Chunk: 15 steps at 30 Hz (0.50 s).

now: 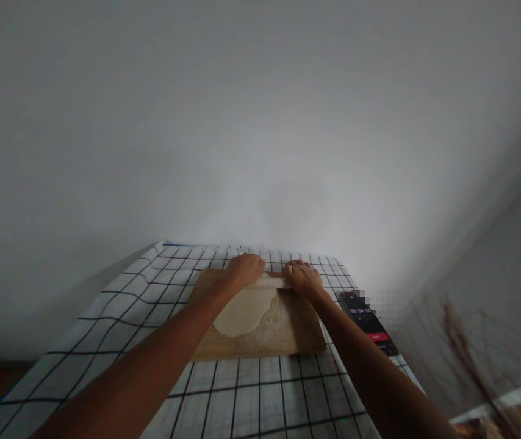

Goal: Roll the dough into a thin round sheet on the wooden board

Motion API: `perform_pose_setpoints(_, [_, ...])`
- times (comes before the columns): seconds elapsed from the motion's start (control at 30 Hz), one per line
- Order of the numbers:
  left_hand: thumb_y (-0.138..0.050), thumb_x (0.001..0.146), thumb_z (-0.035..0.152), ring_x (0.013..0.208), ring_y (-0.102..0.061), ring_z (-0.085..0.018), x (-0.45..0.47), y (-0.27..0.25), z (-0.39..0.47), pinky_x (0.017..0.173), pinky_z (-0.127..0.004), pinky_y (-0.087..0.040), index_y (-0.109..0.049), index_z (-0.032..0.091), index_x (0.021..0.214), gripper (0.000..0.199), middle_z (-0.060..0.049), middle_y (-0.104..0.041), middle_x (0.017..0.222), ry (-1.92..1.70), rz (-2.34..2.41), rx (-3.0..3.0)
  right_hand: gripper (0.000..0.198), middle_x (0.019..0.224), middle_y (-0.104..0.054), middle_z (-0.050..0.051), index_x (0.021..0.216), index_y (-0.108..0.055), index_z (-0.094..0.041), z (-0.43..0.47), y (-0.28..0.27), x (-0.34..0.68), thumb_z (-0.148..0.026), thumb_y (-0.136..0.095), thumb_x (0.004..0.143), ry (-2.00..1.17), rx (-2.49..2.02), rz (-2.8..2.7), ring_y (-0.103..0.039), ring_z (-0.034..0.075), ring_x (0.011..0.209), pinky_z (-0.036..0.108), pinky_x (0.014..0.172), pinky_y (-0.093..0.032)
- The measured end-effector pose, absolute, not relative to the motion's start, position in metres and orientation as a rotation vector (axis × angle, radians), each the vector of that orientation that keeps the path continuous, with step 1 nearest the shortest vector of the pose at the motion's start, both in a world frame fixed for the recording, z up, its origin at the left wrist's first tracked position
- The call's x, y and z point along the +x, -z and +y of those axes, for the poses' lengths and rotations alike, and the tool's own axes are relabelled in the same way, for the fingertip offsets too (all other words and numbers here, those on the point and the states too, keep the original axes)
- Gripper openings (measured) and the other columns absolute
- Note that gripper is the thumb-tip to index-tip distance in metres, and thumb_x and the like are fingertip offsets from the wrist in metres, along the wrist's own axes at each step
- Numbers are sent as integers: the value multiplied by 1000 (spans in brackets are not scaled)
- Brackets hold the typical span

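Observation:
A pale rolling pin (273,283) lies across the far part of a wooden board (260,350). My left hand (246,268) is closed over the pin's left end, and my right hand (304,276) is closed over its right end. Under and in front of the pin spreads a flat, rounded sheet of dough (244,314), partly covered by my left forearm. Flour dusts the board to the right of the dough. The ends of the pin are hidden beneath my hands.
The board sits on a table with a white, black-checked cloth (260,396). A phone (368,323) showing a running timer lies by the right edge. A wall (260,122) rises behind the table. Blurred dry twigs (464,353) stand at lower right.

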State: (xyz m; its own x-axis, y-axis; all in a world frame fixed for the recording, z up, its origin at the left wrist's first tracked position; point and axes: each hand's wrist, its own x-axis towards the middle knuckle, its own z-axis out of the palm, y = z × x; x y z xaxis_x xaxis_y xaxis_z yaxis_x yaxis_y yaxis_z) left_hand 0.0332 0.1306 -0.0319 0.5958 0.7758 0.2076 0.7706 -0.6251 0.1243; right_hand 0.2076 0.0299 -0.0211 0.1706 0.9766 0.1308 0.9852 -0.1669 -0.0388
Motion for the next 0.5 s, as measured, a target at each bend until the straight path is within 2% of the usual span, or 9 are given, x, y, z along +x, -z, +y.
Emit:
perform_pose_setpoints(0.13, [-37,101,32,108,-67,-27,33,35,127,94,-43,-50,-72,14,108,40,-19,-72,108,-389,1278,2837,40,128,-63,13,122,-61,-20,11,23,202,-28,-27,104,177,-2266,-2034,-57,25,120,39,94,-47])
perform_pose_setpoints(0.23, [-42,99,30,119,-61,-30,32,39,124,99,-47,-48,-70,16,116,35,-20,-67,121,-414,1273,2841,42,135,-61,13,128,-59,-19,-1,27,195,-28,-26,104,220,-2253,-2001,-52,25,129,40,100,-45])
perform_pose_setpoints(0.33, [-43,99,32,122,-59,-31,29,44,122,100,-49,-47,-67,20,121,35,-17,-65,128,-412,1249,2836,42,142,-56,14,129,-59,-19,-13,33,188,-28,-25,105,233,-2230,-1977,-44,25,138,42,105,-41])
perform_pose_setpoints(0.5, [-41,101,40,121,-60,-29,25,48,123,101,-49,-47,-65,25,125,38,-12,-65,131,-366,1186,2826,44,142,-58,9,122,-63,-22,-27,40,179,-32,-23,106,243,-2096,-1960,-47,22,135,39,106,-40])
